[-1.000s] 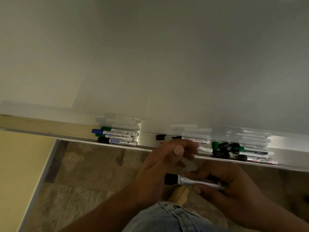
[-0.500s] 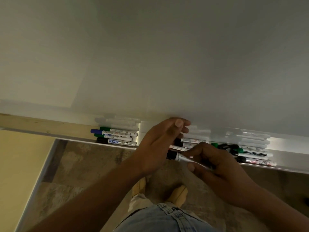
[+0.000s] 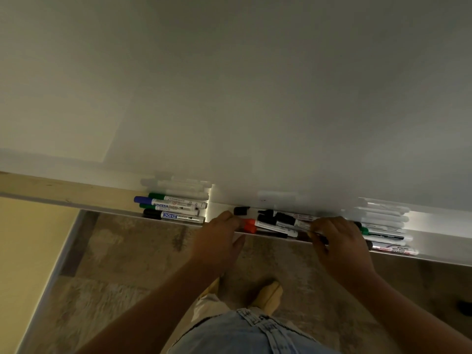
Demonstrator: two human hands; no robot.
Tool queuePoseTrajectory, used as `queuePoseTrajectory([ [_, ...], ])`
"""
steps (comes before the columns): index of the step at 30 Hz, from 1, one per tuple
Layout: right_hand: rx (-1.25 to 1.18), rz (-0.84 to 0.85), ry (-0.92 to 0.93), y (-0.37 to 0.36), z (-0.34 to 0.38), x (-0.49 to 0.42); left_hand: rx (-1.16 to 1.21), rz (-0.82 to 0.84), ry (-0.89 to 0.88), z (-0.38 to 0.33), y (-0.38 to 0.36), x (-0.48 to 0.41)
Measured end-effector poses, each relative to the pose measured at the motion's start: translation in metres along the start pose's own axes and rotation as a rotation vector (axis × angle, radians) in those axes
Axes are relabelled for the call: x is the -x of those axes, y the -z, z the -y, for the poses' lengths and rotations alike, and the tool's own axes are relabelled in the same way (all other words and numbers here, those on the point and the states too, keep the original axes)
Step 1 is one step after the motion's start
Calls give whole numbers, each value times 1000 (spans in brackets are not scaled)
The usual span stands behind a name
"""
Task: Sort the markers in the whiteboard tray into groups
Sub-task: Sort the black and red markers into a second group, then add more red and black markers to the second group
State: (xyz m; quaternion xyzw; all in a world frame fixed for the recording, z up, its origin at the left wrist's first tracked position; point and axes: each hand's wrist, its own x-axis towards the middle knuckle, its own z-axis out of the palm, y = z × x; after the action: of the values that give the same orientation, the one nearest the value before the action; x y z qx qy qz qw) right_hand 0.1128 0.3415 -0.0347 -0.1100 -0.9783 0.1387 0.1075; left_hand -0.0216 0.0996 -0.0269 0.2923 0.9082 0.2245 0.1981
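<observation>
Both hands have moved from below the whiteboard tray (image 3: 434, 258) onto its front lip. Left hand (image 3: 217, 241) touches an orange-capped marker (image 3: 249, 225), grip unclear; right hand (image 3: 337, 241) pinches a black-capped marker (image 3: 286, 219). Markers lie lengthwise, caps leftward. Left group (image 3: 173, 208) reads "DOMS Refilo". Bare tray separates it from the middle pile.

A: Where does the one view look from?

B: From the person's head, close to the whiteboard (image 3: 255, 85), facing forward and steeply down along it.

A: What fills the picture?

B: The board takes the upper half. The tray (image 3: 439, 226) crosses the middle, slanting down to the right, its left end in view, its right end cut off. Below lies the floor (image 3: 115, 264), near the person's own legs.
</observation>
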Motion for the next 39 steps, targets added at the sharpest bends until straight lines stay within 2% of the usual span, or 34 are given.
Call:
queuePoseTrajectory([
  [4,54,-15,51,-13,-2,1,-56,-18,-22,0,-5,-6],
  [11,79,0,28,-17,1,2,-88,-51,-36,2,-2,-13],
  [15,90,-8,39,-16,8,2,-196,13,-240,-3,-4,-13],
  [17,77,4,76,-16,15,0,-228,30,-284,-4,-6,-13],
  [25,57,193,59,-14,30,-7,-249,-44,-213,6,2,-10],
  [39,132,338,-57,-8,36,-26,-243,-55,-55,30,12,-11],
])
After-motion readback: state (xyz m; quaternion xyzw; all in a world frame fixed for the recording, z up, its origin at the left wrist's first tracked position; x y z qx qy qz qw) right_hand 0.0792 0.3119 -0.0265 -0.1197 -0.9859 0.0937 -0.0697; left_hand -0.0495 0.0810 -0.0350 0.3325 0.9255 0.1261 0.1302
